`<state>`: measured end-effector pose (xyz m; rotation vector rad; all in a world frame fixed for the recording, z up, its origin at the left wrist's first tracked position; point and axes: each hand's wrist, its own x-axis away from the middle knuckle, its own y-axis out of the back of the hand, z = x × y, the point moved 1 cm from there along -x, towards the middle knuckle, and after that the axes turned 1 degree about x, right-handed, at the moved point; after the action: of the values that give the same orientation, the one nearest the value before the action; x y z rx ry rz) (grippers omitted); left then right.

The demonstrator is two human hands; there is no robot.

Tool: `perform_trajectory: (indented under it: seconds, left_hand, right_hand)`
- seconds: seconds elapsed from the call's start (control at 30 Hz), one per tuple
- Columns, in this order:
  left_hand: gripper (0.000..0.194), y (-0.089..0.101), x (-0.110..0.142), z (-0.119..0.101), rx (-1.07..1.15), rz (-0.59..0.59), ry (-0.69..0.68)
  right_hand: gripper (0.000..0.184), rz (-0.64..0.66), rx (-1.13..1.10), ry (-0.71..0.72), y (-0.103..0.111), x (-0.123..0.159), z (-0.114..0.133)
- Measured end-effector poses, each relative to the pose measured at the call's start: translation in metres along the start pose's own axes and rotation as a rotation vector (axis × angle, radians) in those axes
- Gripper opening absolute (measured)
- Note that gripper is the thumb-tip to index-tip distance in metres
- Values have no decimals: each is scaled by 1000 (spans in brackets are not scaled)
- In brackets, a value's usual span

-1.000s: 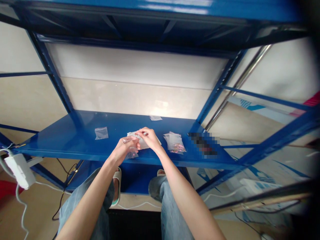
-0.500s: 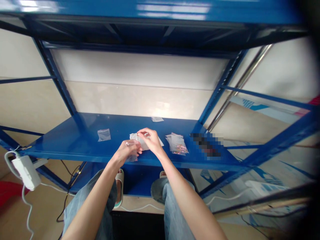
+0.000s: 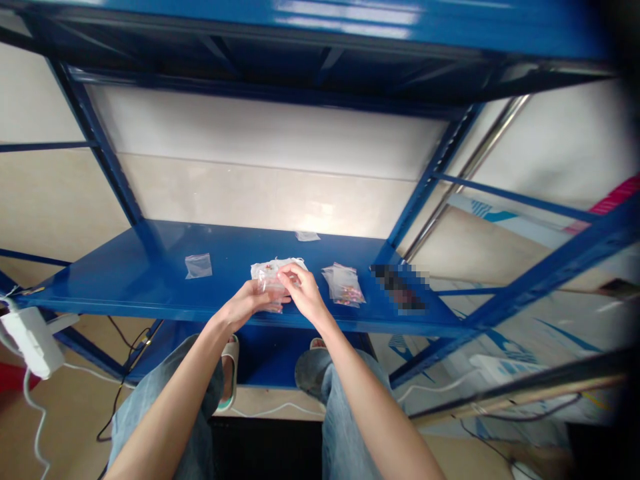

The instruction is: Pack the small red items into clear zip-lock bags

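My left hand is closed on a small clear plastic zip bag, near the shelf's front edge. A few reddish bits show low in that bag. Close beside its upper part, my right hand is closed with thumb and fingertips together; what sits between them, if anything, is too small to make out. Under both hands lies a wrinkled white sheet or pouch, partly covered by them. Small reddish pieces rest on its left part. Just right of my right hand lie overlapping clear zip bags with colourful small pieces inside.
The blue metal shelf also bears a flat clear bag at left and another small bag at the back. A blurred-out dark object lies at right. An upper shelf hangs overhead; a white power strip is at left.
My right hand has moved from the white sheet's upper part toward me, to the clear bag. My left hand still holds that bag, now turned more upright. The view has shifted slightly.
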<state>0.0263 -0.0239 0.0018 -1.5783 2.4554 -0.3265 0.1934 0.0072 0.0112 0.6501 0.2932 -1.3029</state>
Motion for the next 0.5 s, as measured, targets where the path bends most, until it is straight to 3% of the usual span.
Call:
perform_trajectory:
  seconds: [0.17, 0.33, 0.5]
  left_hand:
    - [48, 0, -2, 5, -90, 39, 57]
    - [37, -6, -8, 4, -117, -227, -165]
    - [36, -13, -10, 7, -99, -447, -366]
  right_hand:
    - [25, -232, -127, -84, 13, 4, -9]
    - [37, -124, -311, -193, 15, 9, -5]
    - [27, -152, -423, -311, 4, 18, -3]
